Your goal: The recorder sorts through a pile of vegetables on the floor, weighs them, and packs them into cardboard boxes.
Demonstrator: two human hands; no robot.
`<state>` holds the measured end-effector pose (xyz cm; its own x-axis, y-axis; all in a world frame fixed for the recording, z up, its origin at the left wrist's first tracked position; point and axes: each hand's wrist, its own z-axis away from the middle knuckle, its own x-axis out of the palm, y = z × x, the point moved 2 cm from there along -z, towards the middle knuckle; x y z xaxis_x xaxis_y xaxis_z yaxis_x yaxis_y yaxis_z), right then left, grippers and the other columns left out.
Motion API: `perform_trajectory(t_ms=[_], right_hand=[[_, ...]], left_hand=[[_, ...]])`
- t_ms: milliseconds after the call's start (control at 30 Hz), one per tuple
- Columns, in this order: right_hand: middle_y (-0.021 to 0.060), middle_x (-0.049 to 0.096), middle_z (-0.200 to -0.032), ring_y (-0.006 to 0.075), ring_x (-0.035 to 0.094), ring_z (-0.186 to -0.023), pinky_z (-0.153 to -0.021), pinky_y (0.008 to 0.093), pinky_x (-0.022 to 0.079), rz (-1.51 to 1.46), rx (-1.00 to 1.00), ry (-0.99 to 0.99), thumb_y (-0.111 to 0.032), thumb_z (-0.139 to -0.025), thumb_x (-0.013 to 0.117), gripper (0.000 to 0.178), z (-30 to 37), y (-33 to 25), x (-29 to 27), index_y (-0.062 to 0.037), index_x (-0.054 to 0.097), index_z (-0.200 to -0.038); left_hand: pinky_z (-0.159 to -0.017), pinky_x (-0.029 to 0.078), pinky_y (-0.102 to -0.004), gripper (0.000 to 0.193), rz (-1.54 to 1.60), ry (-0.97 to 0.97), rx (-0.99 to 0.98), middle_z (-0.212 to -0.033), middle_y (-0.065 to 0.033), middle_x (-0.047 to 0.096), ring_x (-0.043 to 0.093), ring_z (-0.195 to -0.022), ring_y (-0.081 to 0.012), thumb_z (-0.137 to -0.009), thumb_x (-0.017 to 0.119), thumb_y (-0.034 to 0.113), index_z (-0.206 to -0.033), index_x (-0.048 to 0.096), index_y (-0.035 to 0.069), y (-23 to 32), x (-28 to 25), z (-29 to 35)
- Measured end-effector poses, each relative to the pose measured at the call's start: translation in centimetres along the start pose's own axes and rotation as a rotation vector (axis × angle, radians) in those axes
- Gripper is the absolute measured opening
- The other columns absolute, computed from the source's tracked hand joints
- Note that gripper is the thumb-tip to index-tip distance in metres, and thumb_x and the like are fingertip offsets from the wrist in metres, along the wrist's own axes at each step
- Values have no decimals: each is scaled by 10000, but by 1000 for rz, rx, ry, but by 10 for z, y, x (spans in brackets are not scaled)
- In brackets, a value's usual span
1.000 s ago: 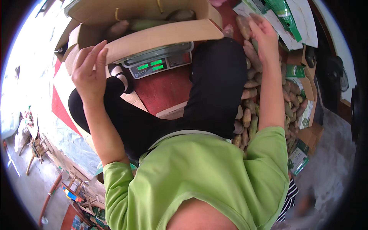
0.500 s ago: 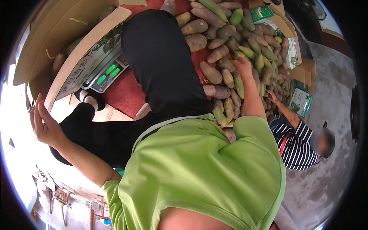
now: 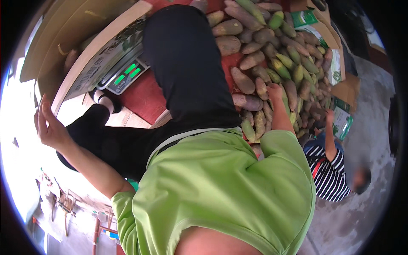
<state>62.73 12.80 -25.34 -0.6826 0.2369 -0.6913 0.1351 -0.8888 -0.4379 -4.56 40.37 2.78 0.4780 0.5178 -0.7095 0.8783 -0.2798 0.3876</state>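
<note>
Where vegetables lie (heaped), the right hand rests.

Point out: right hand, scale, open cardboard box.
Right hand [image 3: 275, 91]: head view, middle of the hand.
Scale [image 3: 126, 76]: head view, lit display panel.
Open cardboard box [image 3: 106, 55]: head view, printed outer wall.

gry blotchy flr, brt light lft

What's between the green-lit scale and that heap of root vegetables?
In the head view, the person's leg in black trousers lies between the scale and the heap, with red surface showing on either side.
</note>
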Motion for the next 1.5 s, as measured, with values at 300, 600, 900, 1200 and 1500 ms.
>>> perform_trajectory(t_ms=[300,600,900,1200,1500], right_hand=[[164,665,-957,263,645,-819,-706,374,499,489,-252,7,-277,-775,699,431,-34,5,18,-32,618,-1121],[181,393,-1398,400,411,-1238,-999,476,397,940,-242,-90,-371,-867,589,572,-13,-31,37,-175,408,-1373],[155,399,-1398,382,378,-1268,-1029,467,364,1125,-250,-170,-282,-806,659,698,-15,-23,47,-201,324,-1414],[159,595,-1166,297,536,-1127,-928,413,441,767,-498,-154,-175,-803,657,453,-26,-57,66,-75,552,-1233],[101,657,-1059,161,601,-959,-834,298,480,-10,-613,-383,-120,-848,625,373,-15,-246,90,21,579,-1190]], left_hand=[[-768,537,-262,155,-85,11,34,-937,-92,699,671,-855,-155,-912,594,81,-994,714,25,13,6,-5],[-663,515,-231,138,-121,70,62,-872,-68,703,658,-774,-124,-878,648,117,-957,730,39,12,3,-4],[-682,521,-237,148,-176,25,5,-898,-78,707,668,-799,-127,-893,627,109,-975,728,38,22,5,-8],[-778,503,-275,172,-49,52,-181,-925,-85,693,654,-858,-165,-913,599,111,-1001,710,15,18,-1,-6],[-933,431,-299,281,50,155,-560,-1106,-104,637,569,-1091,-177,-951,538,137,-1207,615,48,-25,-62,-9]])
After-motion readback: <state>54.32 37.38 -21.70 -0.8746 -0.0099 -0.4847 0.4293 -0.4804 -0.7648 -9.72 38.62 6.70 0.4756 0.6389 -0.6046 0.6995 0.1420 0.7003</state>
